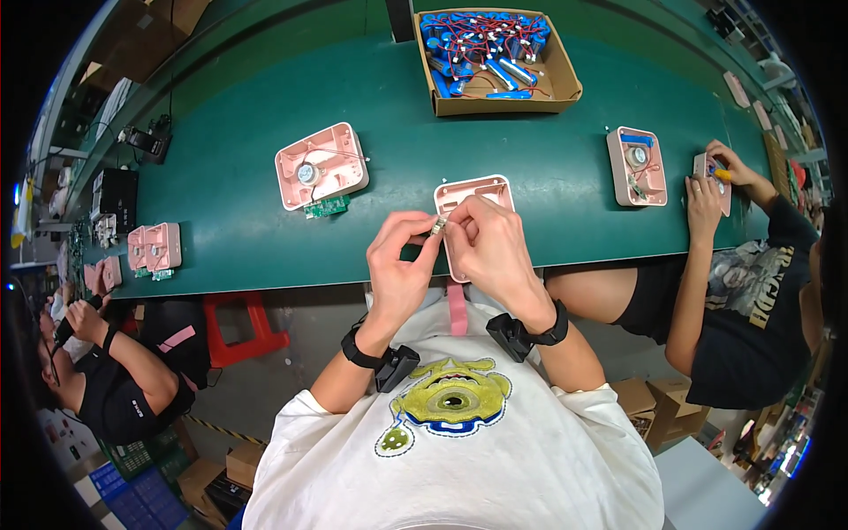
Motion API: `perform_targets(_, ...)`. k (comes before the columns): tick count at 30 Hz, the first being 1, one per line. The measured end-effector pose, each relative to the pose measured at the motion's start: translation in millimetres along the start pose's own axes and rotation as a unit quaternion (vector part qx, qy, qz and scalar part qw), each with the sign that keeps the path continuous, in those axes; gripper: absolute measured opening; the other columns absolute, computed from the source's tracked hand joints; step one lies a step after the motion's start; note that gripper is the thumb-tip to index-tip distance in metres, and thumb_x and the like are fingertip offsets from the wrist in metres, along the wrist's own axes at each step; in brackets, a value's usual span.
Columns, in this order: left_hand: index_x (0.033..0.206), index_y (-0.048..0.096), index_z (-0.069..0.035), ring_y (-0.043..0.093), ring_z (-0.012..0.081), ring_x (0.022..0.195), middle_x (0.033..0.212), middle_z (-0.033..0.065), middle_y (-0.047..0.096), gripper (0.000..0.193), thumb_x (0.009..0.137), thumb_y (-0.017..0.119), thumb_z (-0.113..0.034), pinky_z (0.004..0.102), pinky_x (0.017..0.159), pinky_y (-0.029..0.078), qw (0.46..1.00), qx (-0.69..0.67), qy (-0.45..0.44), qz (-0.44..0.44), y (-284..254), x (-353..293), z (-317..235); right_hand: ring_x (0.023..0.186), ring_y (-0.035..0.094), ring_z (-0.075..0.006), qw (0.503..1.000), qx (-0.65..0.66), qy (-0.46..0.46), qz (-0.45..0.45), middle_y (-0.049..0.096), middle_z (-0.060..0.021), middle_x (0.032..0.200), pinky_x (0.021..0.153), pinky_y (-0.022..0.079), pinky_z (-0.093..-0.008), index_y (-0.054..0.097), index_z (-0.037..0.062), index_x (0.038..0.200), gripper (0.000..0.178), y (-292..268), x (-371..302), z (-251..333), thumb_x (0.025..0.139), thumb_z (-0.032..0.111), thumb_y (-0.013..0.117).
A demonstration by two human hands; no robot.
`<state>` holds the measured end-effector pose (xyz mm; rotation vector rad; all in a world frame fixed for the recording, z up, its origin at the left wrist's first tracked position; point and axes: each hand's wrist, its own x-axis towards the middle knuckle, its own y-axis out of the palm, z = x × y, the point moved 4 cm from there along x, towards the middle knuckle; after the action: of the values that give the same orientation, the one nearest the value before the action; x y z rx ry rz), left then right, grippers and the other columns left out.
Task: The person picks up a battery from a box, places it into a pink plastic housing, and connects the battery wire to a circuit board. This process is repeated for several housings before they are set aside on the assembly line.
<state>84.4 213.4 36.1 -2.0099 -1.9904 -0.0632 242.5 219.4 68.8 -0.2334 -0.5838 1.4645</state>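
Observation:
My left hand (399, 267) pinches a small greenish circuit board (438, 226) between thumb and fingertips. My right hand (491, 252) closes its fingers at the board's other side, partly hiding it; whether they grip a wire or connector there is too small to tell. Just beneath both hands lies an open pink plastic housing (477, 187), largely covered by my right hand. To the left, another pink housing (344, 181) holds a round silver speaker (308, 173), with a green circuit board (328, 208) at its lower edge.
A cardboard box (495, 106) of blue wired batteries stands at the table's far side. Rightward is a pink housing (654, 185) with a blue battery inside; beyond it a co-worker's hands (704, 205) work on another. More housings (155, 246) sit left, near another person. A red stool (243, 327) stands below.

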Motion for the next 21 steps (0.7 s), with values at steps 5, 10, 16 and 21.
perform_targets(5,0.109,0.074,0.005,0.071,0.0194,0.093,0.111,0.0133,0.070,0.022,0.088,0.073,0.010,0.0301,0.076,0.061,1.000,0.015,0.012,0.000,3,2,-6,0.055,0.061,-0.0246,1.000,-0.024,-0.007,-0.002,0.062,-0.0134,0.065,0.058,0.049,-0.0395,0.066,-0.0023,0.083,0.005,0,1,3,0.087,0.001,0.067)
perform_targets(10,0.109,0.074,0.005,0.071,0.0193,0.092,0.111,0.0131,0.070,0.022,0.088,0.073,0.011,0.0296,0.076,0.061,1.000,0.017,0.017,-0.003,4,3,-5,0.055,0.060,-0.0250,1.000,-0.017,-0.002,-0.002,0.062,-0.0139,0.065,0.059,0.049,-0.0395,0.066,-0.0023,0.083,0.005,0,1,3,0.087,0.001,0.066)
perform_targets(16,0.109,0.074,0.004,0.071,0.0181,0.093,0.111,0.0128,0.070,0.021,0.089,0.073,0.010,0.0283,0.076,0.060,0.999,0.010,0.022,0.021,2,6,-3,0.063,0.066,-0.0314,0.999,-0.050,-0.013,-0.001,0.067,-0.0170,0.073,0.064,0.052,-0.0427,0.067,-0.0032,0.085,0.006,1,2,2,0.087,0.002,0.068)
perform_targets(21,0.108,0.074,0.004,0.069,0.0163,0.094,0.111,0.0115,0.070,0.019,0.090,0.075,0.008,0.0279,0.078,0.059,0.999,-0.034,-0.036,0.018,-1,8,10,0.076,0.071,-0.0382,0.990,-0.114,-0.067,0.041,0.072,-0.0196,0.085,0.073,0.057,-0.0452,0.072,-0.0024,0.092,0.008,-31,29,10,0.089,0.005,0.071)
